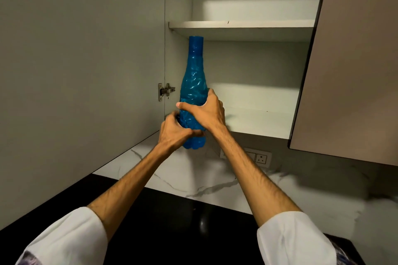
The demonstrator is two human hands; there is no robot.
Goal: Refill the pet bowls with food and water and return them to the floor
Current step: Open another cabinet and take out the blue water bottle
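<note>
- Head view: a blue bottle [195, 92] is held upright at the left front edge of the open cupboard [241, 24], presumably as the water source for the bowls.
- The bottle's lower part is wrapped by the left hand [174, 130], fingers curled round it.
- Its middle is gripped by the right hand [205, 112], probably to steady the tall bottle.
- No pet bowls are seen.

I see two bare forearms reaching up from the bottom edge of the view, both with visible hair along them. Each arm wears a loose white sleeve: the left sleeve [64, 236] and the right sleeve [295, 241] are pushed back and bunch below the elbow. A patterned purplish fabric peeks under each sleeve at the bottom corners.
</note>
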